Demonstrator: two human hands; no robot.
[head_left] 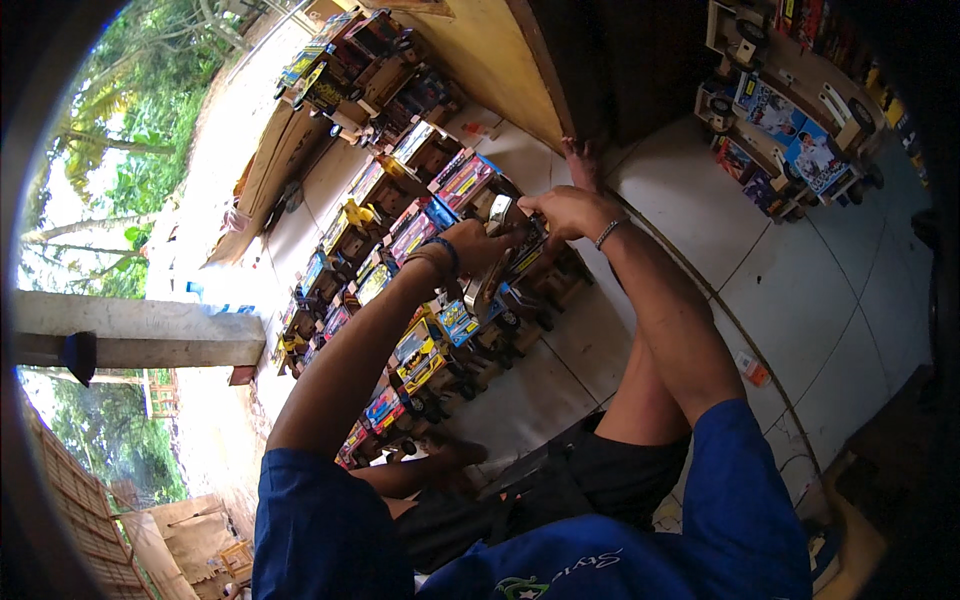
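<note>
Sitting between the left hand (470, 246) and right hand (575, 212), just above frame center: toy truck (527, 262). Hands close together, can't tell if they're gripping.

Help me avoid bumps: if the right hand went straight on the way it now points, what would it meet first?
Probably the shiny silver piece just to the left of the right hand; whether they already touch is hard to tell.

On my feed I see, I believe, a porch workshop — many toy trucks (375, 280) in rows on the tiled floor (790, 290), a concrete pillar (170, 332), trees (115, 150) just outside.
</note>
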